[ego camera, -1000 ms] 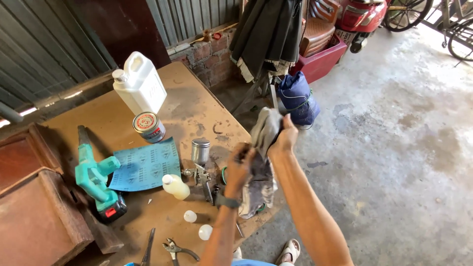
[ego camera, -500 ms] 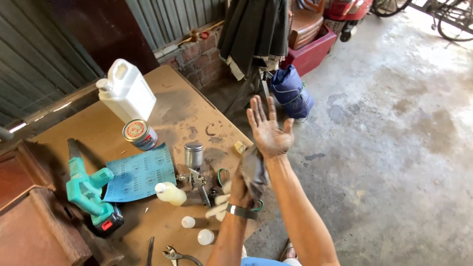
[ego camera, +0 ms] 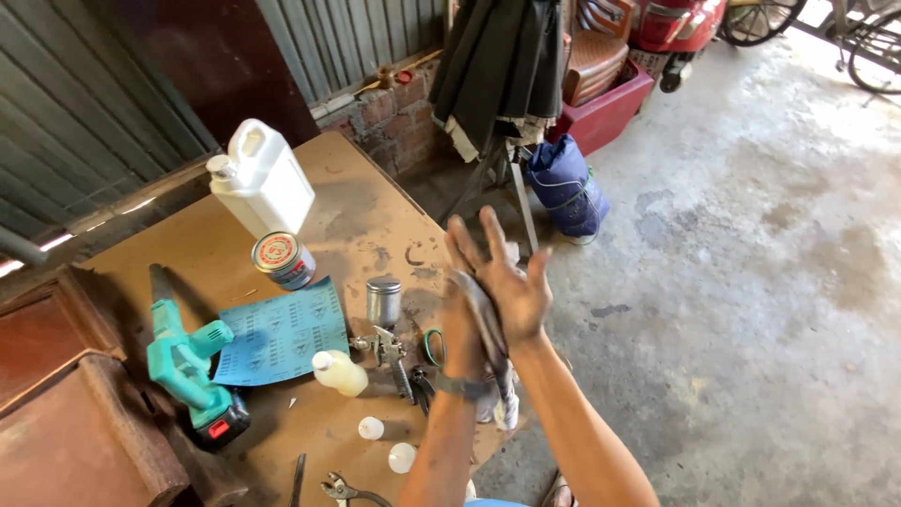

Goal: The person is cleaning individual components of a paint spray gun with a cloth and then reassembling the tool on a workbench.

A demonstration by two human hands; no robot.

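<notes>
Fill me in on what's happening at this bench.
A person is wiping their hands with a dark rag. The left hand holds it from behind, and the right hand, fingers spread, presses against it, above the bench edge. On the bench lie a spray gun, a sheet of blue sandpaper, a small tin, a white jug, a teal power tool and a small bottle.
</notes>
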